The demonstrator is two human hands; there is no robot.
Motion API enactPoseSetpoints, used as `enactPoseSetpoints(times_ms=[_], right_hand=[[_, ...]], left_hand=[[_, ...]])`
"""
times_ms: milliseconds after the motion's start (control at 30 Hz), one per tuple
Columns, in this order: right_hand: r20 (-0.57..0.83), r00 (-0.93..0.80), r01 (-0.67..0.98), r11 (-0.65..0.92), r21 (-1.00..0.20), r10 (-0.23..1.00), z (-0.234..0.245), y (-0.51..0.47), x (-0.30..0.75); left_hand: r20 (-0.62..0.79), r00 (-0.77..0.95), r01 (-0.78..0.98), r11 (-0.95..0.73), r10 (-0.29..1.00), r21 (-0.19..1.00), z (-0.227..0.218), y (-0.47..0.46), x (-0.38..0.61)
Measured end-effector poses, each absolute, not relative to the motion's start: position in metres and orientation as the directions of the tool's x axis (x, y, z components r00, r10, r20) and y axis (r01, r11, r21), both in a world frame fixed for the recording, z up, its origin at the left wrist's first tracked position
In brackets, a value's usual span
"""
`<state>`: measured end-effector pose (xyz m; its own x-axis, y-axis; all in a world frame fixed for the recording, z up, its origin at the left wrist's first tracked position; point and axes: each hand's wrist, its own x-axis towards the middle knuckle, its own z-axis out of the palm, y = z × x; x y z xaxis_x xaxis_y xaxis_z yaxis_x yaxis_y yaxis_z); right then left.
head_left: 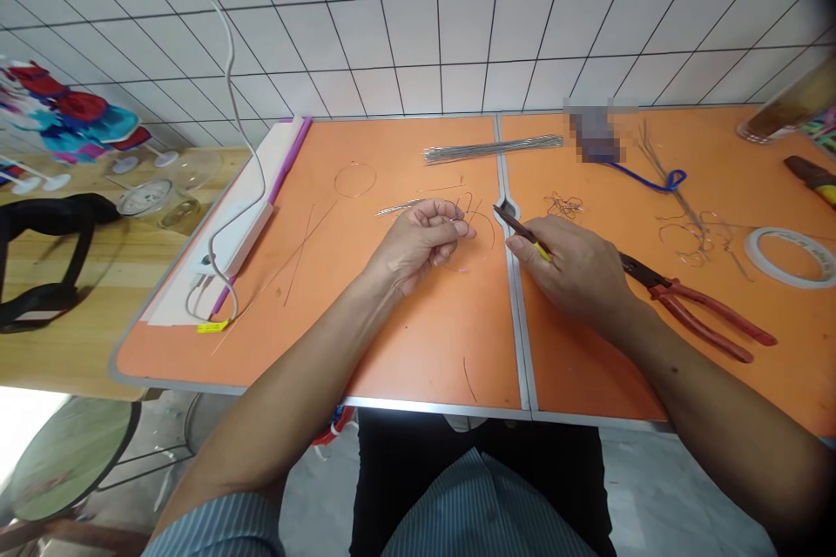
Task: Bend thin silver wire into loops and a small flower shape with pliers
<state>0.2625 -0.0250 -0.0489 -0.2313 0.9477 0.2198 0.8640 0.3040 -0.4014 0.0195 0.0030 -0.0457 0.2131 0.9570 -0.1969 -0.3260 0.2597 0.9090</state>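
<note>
My left hand (424, 244) is closed in a pinch on a thin copper-coloured wire (468, 202), whose bent ends stick up and curve out past the fingertips. The exact grip point is hidden by the fingers. My right hand (575, 265) wraps round slim-nosed pliers (521, 228) with dark jaws and a yellow-marked handle. Their tip points left towards the wire, with a gap between. A short twisted silvery wire bundle (400, 207) lies just behind my left hand. A small tangle of wire (564, 206) rests beyond my right hand.
Straight metal wires (493, 149) lie bundled at the back. Red-handled pliers (702, 309) and a tape roll (758, 254) are at right, near loose wires (696, 226). A white power strip (241, 237) with a cord stands left, near a wire ring (355, 193). A metal seam (515, 313) crosses the orange table.
</note>
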Motion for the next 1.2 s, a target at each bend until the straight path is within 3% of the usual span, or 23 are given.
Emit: enactPoseSetpoints(times_ms=[500,1200], right_hand=[[0.313,-0.244,0.863,0.353,-0.361,0.918,-0.0500,-0.0254,0.2621],[0.262,-0.229,0.900,0.306,-0.309,0.938,-0.0498,-0.0259,0.2620]], left_hand=[[-0.186,0.208,-0.270,0.239,0.960,0.933,-0.0402,-0.0035,0.0258],[-0.160,0.215,-0.233,0.210,0.963,0.950,-0.0443,-0.0039,0.0261]])
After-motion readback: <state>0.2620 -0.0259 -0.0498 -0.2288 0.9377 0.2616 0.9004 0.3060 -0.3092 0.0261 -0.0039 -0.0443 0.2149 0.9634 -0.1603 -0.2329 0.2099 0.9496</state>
